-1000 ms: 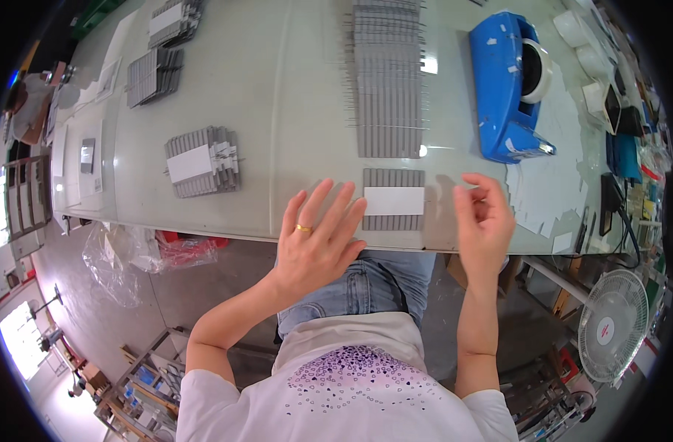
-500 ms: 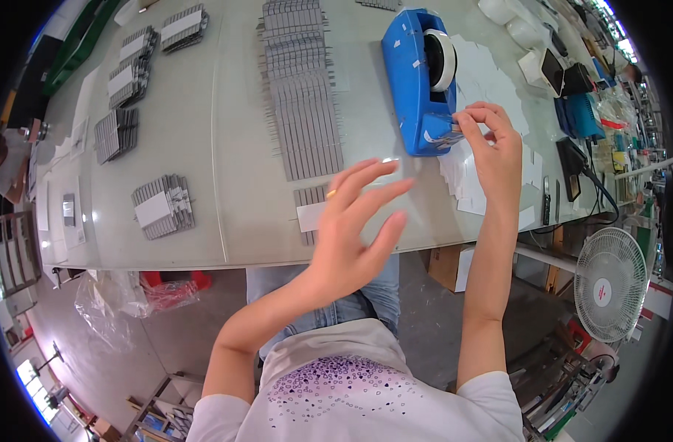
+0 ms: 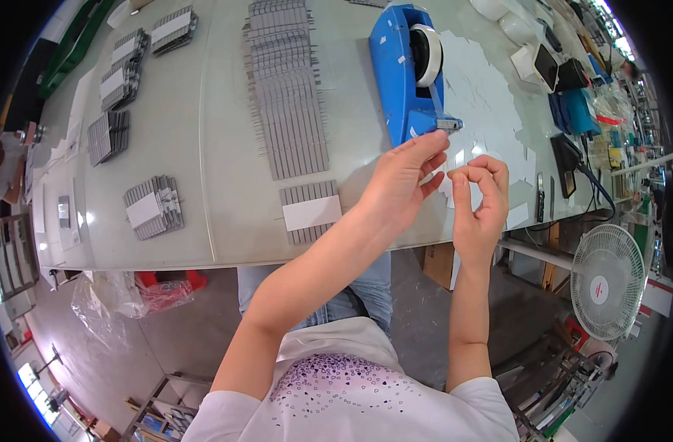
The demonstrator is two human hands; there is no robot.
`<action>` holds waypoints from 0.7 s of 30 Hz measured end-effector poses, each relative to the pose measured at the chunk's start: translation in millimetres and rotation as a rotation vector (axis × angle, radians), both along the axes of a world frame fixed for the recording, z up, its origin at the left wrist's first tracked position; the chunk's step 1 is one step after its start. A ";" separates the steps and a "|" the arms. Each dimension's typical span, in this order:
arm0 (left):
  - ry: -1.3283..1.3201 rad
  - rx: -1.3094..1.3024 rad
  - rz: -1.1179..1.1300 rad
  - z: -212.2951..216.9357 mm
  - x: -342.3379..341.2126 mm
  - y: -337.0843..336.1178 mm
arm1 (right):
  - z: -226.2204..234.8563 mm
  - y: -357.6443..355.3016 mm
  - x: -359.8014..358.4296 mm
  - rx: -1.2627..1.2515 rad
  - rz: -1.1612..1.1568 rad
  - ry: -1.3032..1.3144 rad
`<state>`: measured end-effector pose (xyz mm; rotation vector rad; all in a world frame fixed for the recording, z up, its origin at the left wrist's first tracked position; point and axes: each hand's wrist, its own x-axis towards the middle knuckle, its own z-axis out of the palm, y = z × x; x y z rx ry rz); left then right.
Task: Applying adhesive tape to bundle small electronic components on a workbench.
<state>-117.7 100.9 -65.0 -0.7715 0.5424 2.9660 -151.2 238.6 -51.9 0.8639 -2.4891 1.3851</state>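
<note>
Beside the blue tape dispenser (image 3: 408, 70), left hand (image 3: 399, 180) fingers spread loose; right hand (image 3: 480, 202) fingers pinch clear tape.

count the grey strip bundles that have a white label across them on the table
4: one near the left hand at the table's front edge, one front-left, two at the far left. Others may be hidden.
</note>
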 end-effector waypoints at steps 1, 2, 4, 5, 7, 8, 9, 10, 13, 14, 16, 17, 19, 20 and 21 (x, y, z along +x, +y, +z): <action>-0.023 -0.006 -0.013 -5.6 -1.4 5.5 | -2.3 4.7 0.5 0.044 -0.020 0.060; 0.001 -0.021 0.006 -12.1 -3.6 12.2 | -4.8 10.4 0.5 0.088 -0.035 0.101; 0.044 -0.076 0.135 -25.5 -8.9 25.8 | -14.1 18.6 -2.3 0.246 -0.053 0.182; 0.037 -0.036 0.113 -32.7 -12.8 30.1 | -22.0 20.2 -3.7 0.272 -0.090 0.267; -0.057 -0.186 0.145 -39.4 -24.6 47.9 | -36.7 24.8 -12.3 0.317 -0.132 0.486; -0.074 -0.224 0.213 -40.8 -31.1 56.9 | -45.2 25.1 -20.1 0.314 -0.118 0.558; -0.095 -0.226 0.164 -44.1 -36.1 60.7 | -56.7 24.1 -23.5 0.299 -0.169 0.516; -0.107 -0.154 0.169 -45.8 -37.8 64.7 | -65.7 23.9 -25.9 0.328 -0.207 0.504; -0.098 -0.096 0.174 -42.7 -29.7 71.7 | -74.4 31.3 -17.4 0.225 -0.212 0.197; -0.085 -0.099 0.176 -37.8 -22.8 74.1 | -70.7 36.2 -8.6 0.160 -0.203 0.104; 0.053 -0.116 0.277 -26.7 -4.1 70.9 | -57.0 37.2 7.4 -0.006 -0.064 -0.087; 0.054 -0.149 0.265 -21.9 8.7 65.3 | -47.6 36.9 19.4 -0.103 -0.037 -0.236; 0.115 -0.191 0.299 -16.2 44.1 46.7 | -31.5 25.2 39.9 -0.105 -0.056 -0.296; 0.071 -0.393 0.388 -14.2 61.7 36.6 | -22.8 19.2 51.7 -0.061 -0.057 -0.314; 0.137 -0.410 0.442 -14.5 86.3 26.2 | -19.5 9.1 64.6 -0.104 -0.038 -0.347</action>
